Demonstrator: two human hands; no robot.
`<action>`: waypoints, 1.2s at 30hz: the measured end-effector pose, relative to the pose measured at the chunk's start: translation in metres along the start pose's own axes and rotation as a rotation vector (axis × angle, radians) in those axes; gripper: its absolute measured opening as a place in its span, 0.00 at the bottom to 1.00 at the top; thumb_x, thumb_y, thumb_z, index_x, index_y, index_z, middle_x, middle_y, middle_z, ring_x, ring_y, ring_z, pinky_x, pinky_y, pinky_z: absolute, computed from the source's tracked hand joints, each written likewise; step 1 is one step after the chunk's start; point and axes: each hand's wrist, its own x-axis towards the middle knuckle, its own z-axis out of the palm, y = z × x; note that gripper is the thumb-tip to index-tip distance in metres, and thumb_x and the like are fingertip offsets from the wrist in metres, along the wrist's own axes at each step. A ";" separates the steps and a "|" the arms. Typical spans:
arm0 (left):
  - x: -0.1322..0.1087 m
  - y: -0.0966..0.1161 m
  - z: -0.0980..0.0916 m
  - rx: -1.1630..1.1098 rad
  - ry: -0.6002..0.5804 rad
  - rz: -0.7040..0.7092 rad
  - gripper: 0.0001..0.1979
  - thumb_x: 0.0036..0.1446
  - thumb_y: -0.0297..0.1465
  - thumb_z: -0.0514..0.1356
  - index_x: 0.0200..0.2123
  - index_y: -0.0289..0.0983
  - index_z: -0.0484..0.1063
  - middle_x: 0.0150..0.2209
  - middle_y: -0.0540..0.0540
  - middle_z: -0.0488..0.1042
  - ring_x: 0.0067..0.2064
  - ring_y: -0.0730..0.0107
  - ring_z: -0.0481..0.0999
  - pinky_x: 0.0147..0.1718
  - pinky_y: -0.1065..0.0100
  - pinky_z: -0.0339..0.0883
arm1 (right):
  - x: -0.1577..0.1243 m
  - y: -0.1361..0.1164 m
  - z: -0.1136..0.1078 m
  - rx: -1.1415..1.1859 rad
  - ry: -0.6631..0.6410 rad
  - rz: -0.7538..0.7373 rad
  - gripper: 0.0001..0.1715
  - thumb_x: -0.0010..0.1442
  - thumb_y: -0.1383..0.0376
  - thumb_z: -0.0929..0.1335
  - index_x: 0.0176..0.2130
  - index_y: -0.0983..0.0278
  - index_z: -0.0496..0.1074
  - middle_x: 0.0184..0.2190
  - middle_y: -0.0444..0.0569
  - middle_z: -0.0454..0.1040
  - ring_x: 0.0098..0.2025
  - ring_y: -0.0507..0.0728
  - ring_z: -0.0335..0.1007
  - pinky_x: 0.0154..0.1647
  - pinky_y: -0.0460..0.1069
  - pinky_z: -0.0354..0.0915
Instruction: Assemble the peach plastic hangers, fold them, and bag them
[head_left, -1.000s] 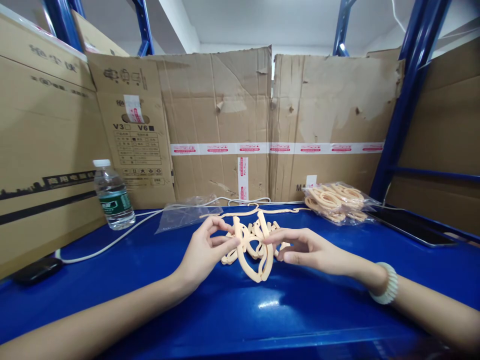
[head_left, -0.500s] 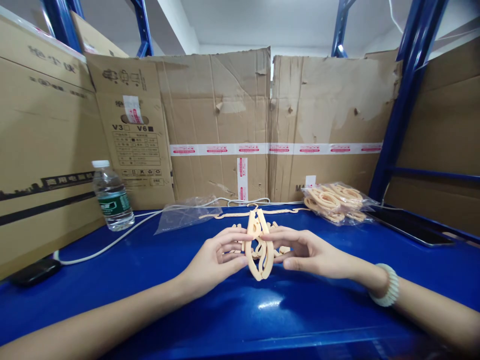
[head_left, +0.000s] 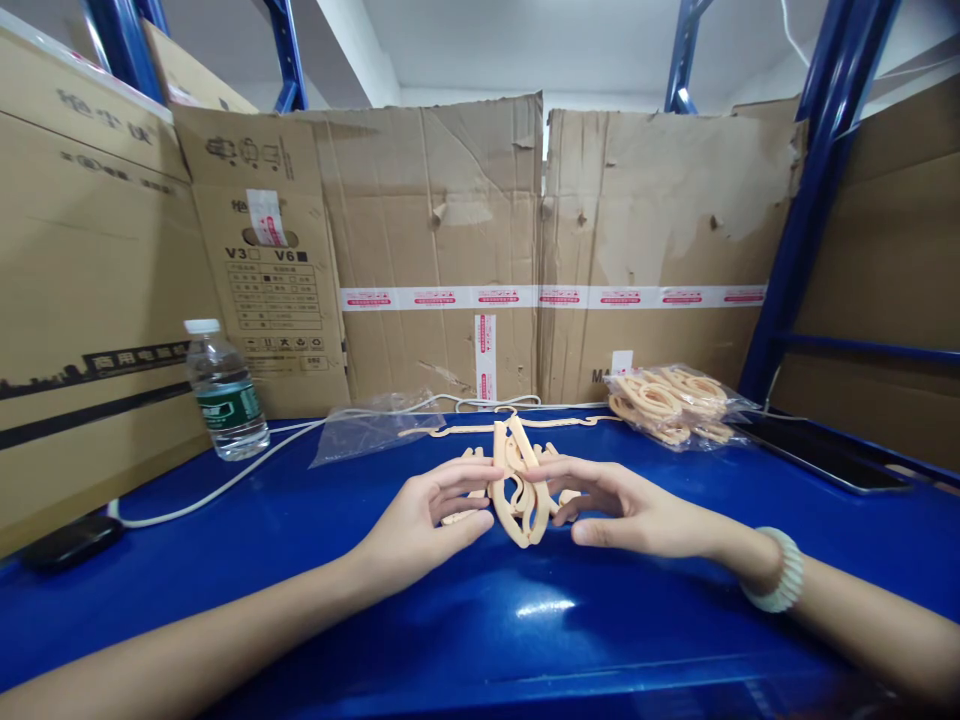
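A beige folding clothes hanger stands folded between my hands, its two arms nearly closed and meeting at the lower end. My left hand holds its left side with the fingertips, the thumb close by. On the right side, the fingers of my right hand press against the other arm, while the thumb is apart from it. Behind the hands lie several more beige hanger pieces, partly hidden. Farther back, an unfolded beige hanger lies flat on the blue table.
Bagged beige hangers lie at the back right beside a dark tablet-like device. A water bottle, clear plastic bag, white cable and black object are on the left. Cardboard walls the back.
The hanger's lower end has risen slightly and shifted a little right. My right thumb has drawn slightly away from it. My left hand has barely moved.
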 end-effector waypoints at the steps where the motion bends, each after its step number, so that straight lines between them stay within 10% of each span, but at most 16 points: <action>1: -0.001 0.000 0.000 0.024 -0.002 0.002 0.17 0.52 0.28 0.65 0.47 0.41 0.76 0.57 0.43 0.69 0.56 0.55 0.72 0.55 0.57 0.67 | 0.000 0.000 0.000 0.007 0.001 0.007 0.29 0.61 0.62 0.70 0.60 0.54 0.63 0.64 0.51 0.58 0.56 0.60 0.66 0.56 0.58 0.64; 9: -0.006 0.002 0.000 0.165 -0.189 0.003 0.28 0.52 0.28 0.64 0.57 0.45 0.69 0.64 0.42 0.60 0.63 0.49 0.62 0.52 0.55 0.68 | 0.001 0.000 -0.003 0.183 -0.057 0.150 0.33 0.60 0.59 0.71 0.62 0.60 0.62 0.57 0.54 0.69 0.58 0.61 0.65 0.59 0.58 0.60; 21: 0.006 -0.003 -0.013 0.266 -0.118 0.064 0.12 0.53 0.29 0.62 0.42 0.42 0.78 0.54 0.41 0.70 0.58 0.54 0.67 0.48 0.60 0.69 | -0.005 0.024 -0.055 -0.433 0.448 0.346 0.21 0.55 0.50 0.69 0.39 0.64 0.70 0.33 0.49 0.73 0.33 0.58 0.69 0.33 0.52 0.66; 36: 0.010 -0.007 -0.017 0.587 -0.063 0.182 0.08 0.56 0.27 0.59 0.35 0.41 0.78 0.42 0.45 0.78 0.48 0.59 0.74 0.49 0.60 0.64 | -0.017 0.013 -0.061 -0.837 -0.003 0.538 0.45 0.56 0.42 0.66 0.64 0.60 0.57 0.46 0.55 0.65 0.46 0.66 0.68 0.52 0.59 0.62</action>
